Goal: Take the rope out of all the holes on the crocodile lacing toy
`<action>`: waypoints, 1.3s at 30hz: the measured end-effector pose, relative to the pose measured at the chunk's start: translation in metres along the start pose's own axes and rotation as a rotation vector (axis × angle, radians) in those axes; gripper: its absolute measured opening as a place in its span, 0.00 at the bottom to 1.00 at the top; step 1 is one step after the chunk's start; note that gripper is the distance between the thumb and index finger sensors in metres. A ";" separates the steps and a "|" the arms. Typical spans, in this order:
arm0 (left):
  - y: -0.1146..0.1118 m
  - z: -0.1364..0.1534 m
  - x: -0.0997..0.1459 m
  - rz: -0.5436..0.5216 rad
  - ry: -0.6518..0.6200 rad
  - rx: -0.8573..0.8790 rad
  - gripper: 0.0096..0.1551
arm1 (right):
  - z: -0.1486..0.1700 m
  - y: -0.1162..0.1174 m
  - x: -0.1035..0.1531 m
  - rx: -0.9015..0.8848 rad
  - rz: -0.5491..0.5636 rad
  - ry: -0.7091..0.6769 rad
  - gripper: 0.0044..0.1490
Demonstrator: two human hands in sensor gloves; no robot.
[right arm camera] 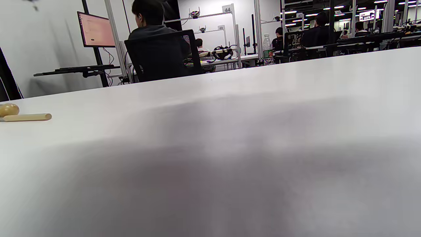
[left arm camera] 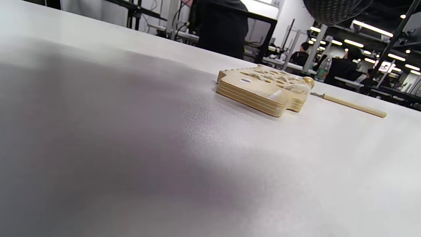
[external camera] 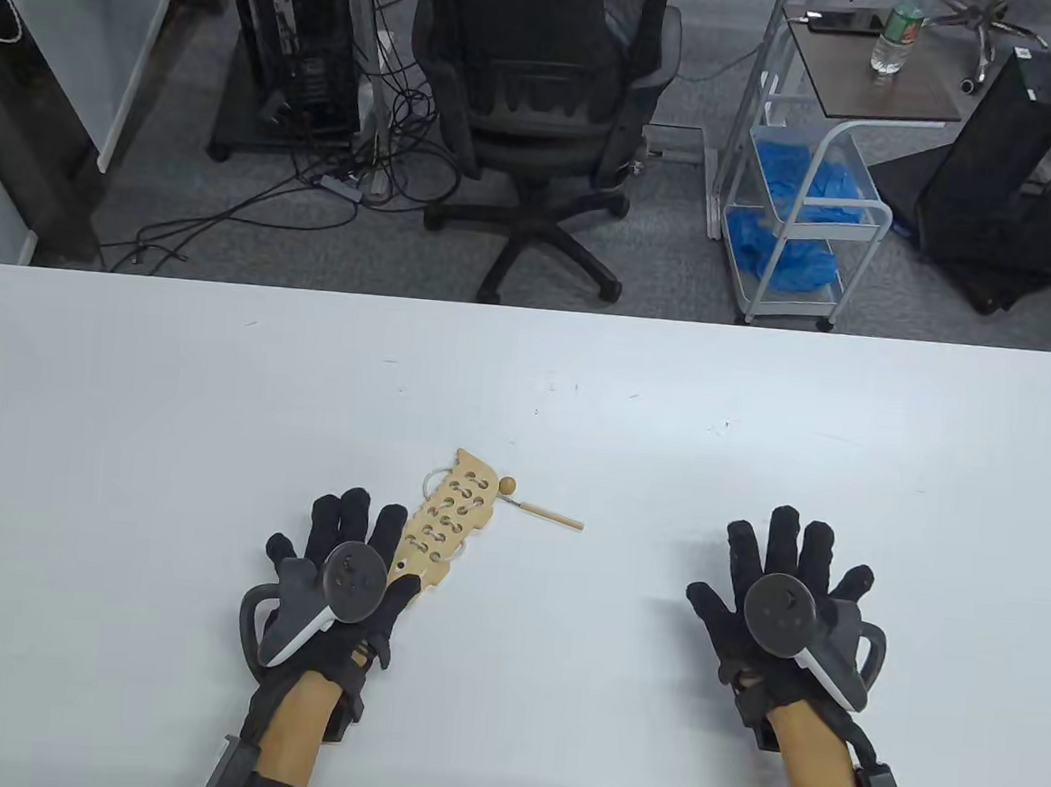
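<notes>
1. Table view: start of the task, by the look of it, with the rope [external camera: 447,533] laced through the holes of the toy [external camera: 444,525]. Toy flat on the table [external camera: 170,402], left of centre, lying aslant. Left hand [external camera: 341,572] spread flat, fingers open, gripping nothing, its right edge at or over the toy's near end; contact hard to tell. Right hand [external camera: 786,605] flat, fingers splayed, holding nothing, well apart from the toy. Needle [external camera: 552,514] and bead [external camera: 507,485] just beside the toy's far right edge. Next move likely: pin the toy with the left, pinch the needle with the right, draw the rope back hole by hole.

2. Left wrist view: toy [left arm camera: 263,90] near, flat on the table, rope [left arm camera: 273,76] bunched on top, needle [left arm camera: 353,105] to its right. No fingers shown.

3. Right wrist view: needle [right arm camera: 26,117] and bead [right arm camera: 8,109] at the left edge. No fingers shown. Nothing between hand and needle. Chair [external camera: 534,113], cart [external camera: 801,179] beyond the table, out of the way.
</notes>
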State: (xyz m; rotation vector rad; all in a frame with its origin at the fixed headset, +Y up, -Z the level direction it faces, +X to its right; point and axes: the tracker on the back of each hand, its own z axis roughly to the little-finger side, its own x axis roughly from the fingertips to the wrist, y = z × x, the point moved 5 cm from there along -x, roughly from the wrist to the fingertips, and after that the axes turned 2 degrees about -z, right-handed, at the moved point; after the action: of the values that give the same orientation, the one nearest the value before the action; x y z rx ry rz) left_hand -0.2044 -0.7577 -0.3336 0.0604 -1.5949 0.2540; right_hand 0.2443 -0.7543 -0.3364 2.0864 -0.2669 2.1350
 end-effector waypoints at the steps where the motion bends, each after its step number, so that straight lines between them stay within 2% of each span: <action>1: 0.001 -0.001 0.001 0.002 0.000 -0.001 0.48 | -0.001 0.001 0.000 0.005 -0.003 -0.002 0.51; 12: 0.001 0.001 0.001 0.004 0.006 0.010 0.48 | -0.018 0.001 0.002 0.003 0.011 -0.054 0.52; 16: 0.002 0.004 0.002 0.009 0.018 0.017 0.48 | -0.042 0.000 -0.005 -0.052 -0.016 -0.109 0.53; 19: 0.008 0.008 0.002 -0.003 0.027 0.039 0.48 | -0.076 -0.002 -0.016 -0.044 -0.063 -0.158 0.54; 21: 0.015 0.012 0.005 -0.028 0.040 0.067 0.48 | -0.101 -0.001 -0.028 -0.029 -0.129 -0.161 0.55; 25: 0.024 0.024 0.009 -0.082 0.072 0.121 0.48 | -0.159 0.016 -0.061 0.038 -0.381 -0.126 0.59; 26: 0.025 0.027 0.010 -0.087 0.078 0.127 0.48 | -0.174 0.021 -0.071 0.083 -0.410 -0.110 0.59; 29: 0.025 0.029 0.009 -0.084 0.081 0.145 0.48 | -0.216 0.037 -0.098 0.169 -0.414 -0.142 0.59; 31: 0.025 0.029 0.009 -0.079 0.080 0.149 0.48 | -0.232 0.048 -0.110 0.241 -0.434 -0.138 0.59; 32: 0.025 0.029 0.009 -0.078 0.079 0.148 0.48 | -0.243 0.060 -0.124 0.326 -0.464 -0.121 0.59; 35: 0.026 0.029 0.009 -0.077 0.078 0.149 0.48 | -0.257 0.078 -0.146 0.416 -0.521 -0.091 0.59; 39: 0.029 0.030 0.010 -0.081 0.077 0.157 0.48 | -0.274 0.092 -0.170 0.421 -0.579 -0.100 0.62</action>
State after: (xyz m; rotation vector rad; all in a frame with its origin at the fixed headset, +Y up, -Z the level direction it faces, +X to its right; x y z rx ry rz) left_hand -0.2399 -0.7345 -0.3276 0.2340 -1.4897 0.3145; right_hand -0.0395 -0.7785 -0.5139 2.1152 0.7481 1.8349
